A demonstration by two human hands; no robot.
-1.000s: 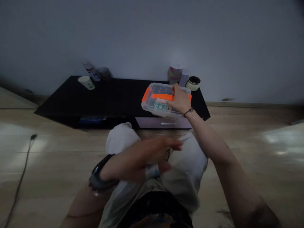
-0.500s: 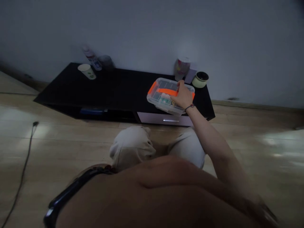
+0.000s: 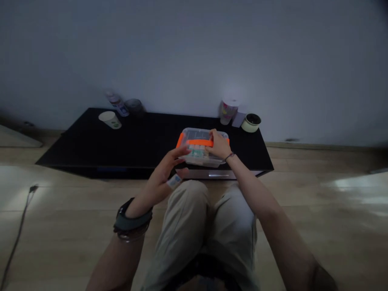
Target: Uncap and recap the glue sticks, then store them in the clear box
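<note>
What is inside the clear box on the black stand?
Through the lid of the box, a row of pale and greenish items shows, too blurred to identify. The orange strap and the right hand cover whatever lies beneath them.

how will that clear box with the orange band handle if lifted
The clear box looks rigid, its plastic walls keeping their shape under the right hand. It is probably fairly light, though the items inside could add weight. The smooth sides may feel slippery.
</note>
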